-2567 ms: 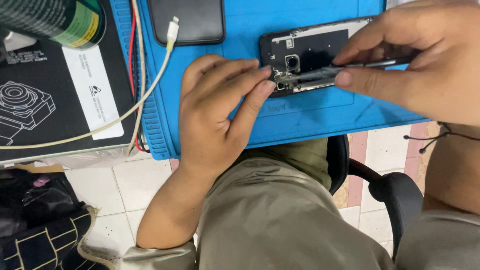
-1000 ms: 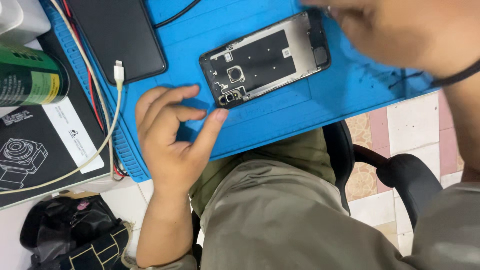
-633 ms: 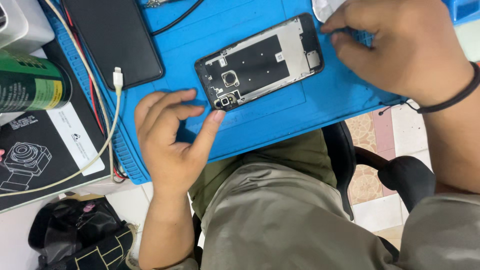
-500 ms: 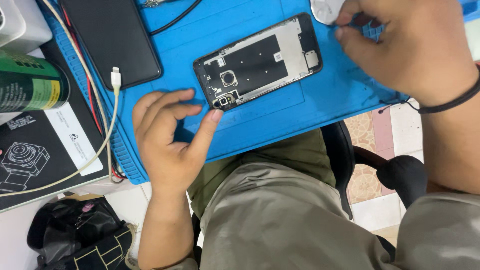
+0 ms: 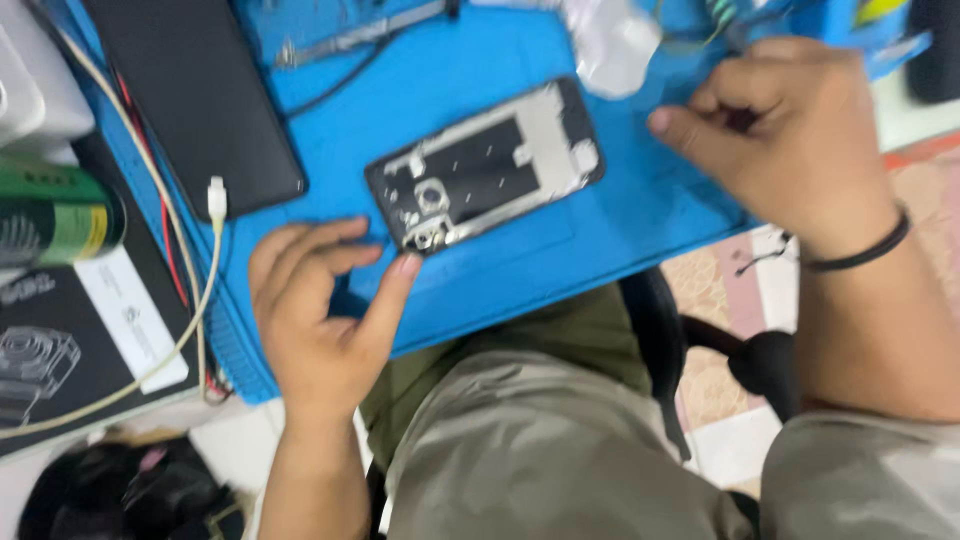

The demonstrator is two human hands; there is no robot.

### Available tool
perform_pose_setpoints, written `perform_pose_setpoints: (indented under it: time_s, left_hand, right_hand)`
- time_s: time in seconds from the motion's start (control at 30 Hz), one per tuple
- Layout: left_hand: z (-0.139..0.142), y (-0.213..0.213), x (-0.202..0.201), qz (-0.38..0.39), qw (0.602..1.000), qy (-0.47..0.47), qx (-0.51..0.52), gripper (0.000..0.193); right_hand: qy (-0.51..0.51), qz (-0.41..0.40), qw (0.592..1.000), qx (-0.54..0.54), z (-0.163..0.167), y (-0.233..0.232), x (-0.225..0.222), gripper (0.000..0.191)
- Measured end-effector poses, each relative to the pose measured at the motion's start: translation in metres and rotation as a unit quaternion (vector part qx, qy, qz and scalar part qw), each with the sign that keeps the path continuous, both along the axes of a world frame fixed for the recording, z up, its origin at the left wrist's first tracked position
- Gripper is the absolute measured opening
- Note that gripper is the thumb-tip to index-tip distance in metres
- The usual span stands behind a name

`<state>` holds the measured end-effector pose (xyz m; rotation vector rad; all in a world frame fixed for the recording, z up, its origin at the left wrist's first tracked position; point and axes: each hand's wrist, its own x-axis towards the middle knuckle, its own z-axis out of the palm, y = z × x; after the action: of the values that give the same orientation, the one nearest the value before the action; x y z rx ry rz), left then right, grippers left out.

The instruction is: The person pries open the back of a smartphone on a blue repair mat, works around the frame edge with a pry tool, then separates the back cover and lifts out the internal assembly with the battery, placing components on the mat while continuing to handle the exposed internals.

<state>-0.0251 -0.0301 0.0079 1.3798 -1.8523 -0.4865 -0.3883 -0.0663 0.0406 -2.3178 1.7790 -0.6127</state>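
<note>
An opened phone lies with its back off on the blue work mat, showing a dark inner frame and camera ring. My left hand rests flat on the mat with fingers spread, and its thumb tip touches the phone's lower left corner. My right hand, with a black band on the wrist, hovers over the mat's upper right, away from the phone. Its fingers are curled together near a clear plastic bag. Blur hides whether they pinch anything.
Metal tweezers lie at the mat's far edge. A black phone screen sits at the upper left, with a white cable plug beside it. A green can and a black box are left of the mat. A black chair arm is lower right.
My right hand left the phone, no longer holding the tweezers over it, and moved to the mat's upper right. My left hand stayed put by the phone's corner.
</note>
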Motion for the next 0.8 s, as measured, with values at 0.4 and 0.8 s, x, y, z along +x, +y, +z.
perform_pose_setpoints:
  time_s: [0.4, 0.8]
  left_hand:
    - [0.005, -0.003, -0.007, 0.03, 0.999, 0.009, -0.008, 0.026]
    - [0.009, -0.003, -0.01, 0.028, 0.999, 0.018, -0.01, 0.03]
  right_hand:
    - [-0.281, -0.181, 0.942, -0.014, 0.023, -0.046, -0.045, 0.009]
    - [0.022, 0.243, 0.969, 0.033, 0.031, -0.041, 0.054, 0.086]
